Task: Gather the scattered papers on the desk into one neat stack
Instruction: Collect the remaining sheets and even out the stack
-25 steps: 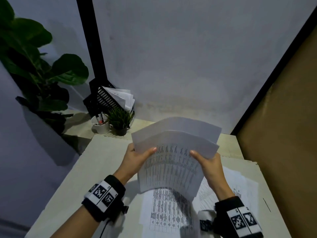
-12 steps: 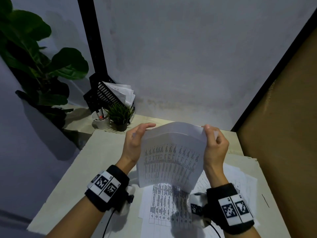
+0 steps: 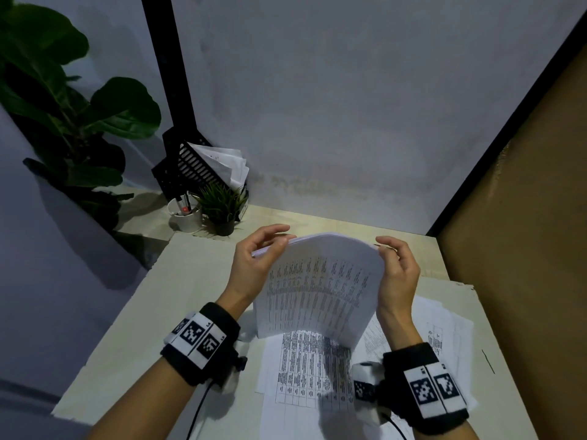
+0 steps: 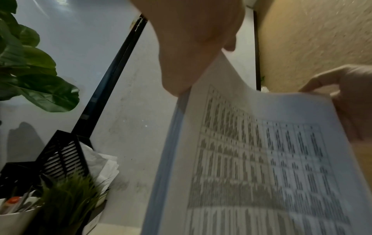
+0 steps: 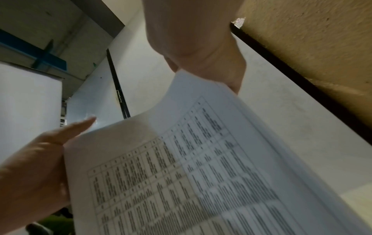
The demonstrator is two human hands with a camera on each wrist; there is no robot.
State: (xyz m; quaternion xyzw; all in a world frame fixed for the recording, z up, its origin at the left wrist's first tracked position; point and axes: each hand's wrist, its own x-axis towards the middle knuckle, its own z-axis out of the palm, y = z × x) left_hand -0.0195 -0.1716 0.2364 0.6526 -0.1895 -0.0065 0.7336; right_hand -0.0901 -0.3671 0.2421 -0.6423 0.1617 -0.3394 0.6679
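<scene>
A bundle of printed papers (image 3: 320, 290) stands bowed and nearly upright above the desk (image 3: 190, 281), its table print facing me. My left hand (image 3: 263, 258) pinches its upper left edge, and my right hand (image 3: 397, 268) curls round its upper right corner. The left wrist view shows the bundle (image 4: 261, 159) under my left hand (image 4: 191, 47), and the right wrist view shows the bundle (image 5: 201, 174) beneath my right hand (image 5: 201, 47). One loose printed sheet (image 3: 301, 373) lies flat below the bundle. More loose sheets (image 3: 444, 331) lie to its right.
A black file holder (image 3: 190, 166) with papers, a white pen cup (image 3: 185, 217) and a small potted plant (image 3: 222, 208) stand at the desk's back left. A big leafy plant (image 3: 63, 106) rises further left. A brown partition (image 3: 524, 249) bounds the right side.
Both hands slid from the sides of the fanned sheets up to the top corners. The offset sheets have come together into one aligned bundle.
</scene>
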